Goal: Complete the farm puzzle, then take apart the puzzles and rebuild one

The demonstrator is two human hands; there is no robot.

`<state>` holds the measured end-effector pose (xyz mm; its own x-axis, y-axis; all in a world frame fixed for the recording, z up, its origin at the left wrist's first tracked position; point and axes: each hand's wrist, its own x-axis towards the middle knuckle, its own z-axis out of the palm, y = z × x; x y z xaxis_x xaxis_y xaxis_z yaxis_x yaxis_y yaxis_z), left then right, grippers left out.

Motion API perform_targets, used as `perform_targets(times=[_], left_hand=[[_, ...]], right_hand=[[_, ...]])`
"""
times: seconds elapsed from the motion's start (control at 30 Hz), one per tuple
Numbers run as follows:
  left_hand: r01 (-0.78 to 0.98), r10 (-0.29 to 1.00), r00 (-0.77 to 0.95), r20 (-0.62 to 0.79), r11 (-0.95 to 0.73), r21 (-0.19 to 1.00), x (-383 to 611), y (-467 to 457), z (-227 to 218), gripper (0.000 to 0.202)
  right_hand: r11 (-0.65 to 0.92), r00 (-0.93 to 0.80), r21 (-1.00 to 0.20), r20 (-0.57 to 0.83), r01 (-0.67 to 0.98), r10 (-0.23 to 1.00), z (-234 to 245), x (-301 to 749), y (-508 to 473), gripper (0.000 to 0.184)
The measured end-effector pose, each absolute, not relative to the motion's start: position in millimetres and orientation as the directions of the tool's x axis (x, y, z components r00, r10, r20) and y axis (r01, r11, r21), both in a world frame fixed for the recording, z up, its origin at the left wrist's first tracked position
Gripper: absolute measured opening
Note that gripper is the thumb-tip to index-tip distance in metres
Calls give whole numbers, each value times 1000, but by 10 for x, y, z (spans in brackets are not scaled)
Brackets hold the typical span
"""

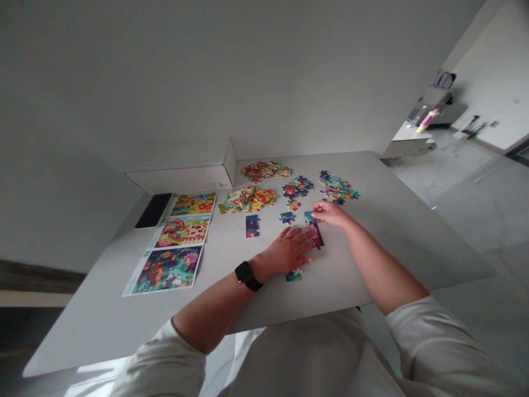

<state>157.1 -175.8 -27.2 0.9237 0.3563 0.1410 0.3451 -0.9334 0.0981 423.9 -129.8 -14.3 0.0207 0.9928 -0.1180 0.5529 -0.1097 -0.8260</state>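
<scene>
My left hand point(287, 252) lies flat with its fingers spread, the fingertips touching a joined strip of purple jigsaw pieces point(314, 234). At the strip's upper end, my right hand point(329, 214) pinches a blue jigsaw piece point(308, 215) by its edge; whether it is fully locked in cannot be seen. Just left of the strip lies a loose blue piece point(286, 218), with an orange piece point(293, 205) above it. A teal piece point(294, 275) sits below my left hand. Farther left rest dark blue pieces point(252, 226) placed together.
Piles of yellow-orange pieces point(248, 198), red-green pieces point(266, 170), dark blue pieces point(298, 187) and teal-pink pieces point(339, 188) lie toward the back. A picture sheet point(142, 255), a black phone point(154, 210) and a white box point(177, 179) occupy the table's left side.
</scene>
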Motion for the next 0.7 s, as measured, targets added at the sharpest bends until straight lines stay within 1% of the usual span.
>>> perform_targets(times=[0.1,0.27,0.4,0.53,0.7], left_hand=[[349,361,922,138,-932,103,1568,-1756,-276,62],[354,366,921,132,-929,108,1565,-1740,-285,60],[353,365,922,129,-929,108,1572,-1731,-277,61],[356,368,923,113,-928,110,1577,-1734,-261,62],[347,359,925,127,-932,103,1573,-1740,-258,61]], right_hand=[[-88,59,-756,-66,648,996,-192,4197,-1268,11],[-45,49,-616,-11,786,999,-199,4154,-1237,10],[3,10,-546,21,838,1000,-200,4128,-1237,11],[31,-25,-500,20,865,999,-201,4125,-1229,13],[73,-59,-431,48,899,997,-175,4121,-1254,13]])
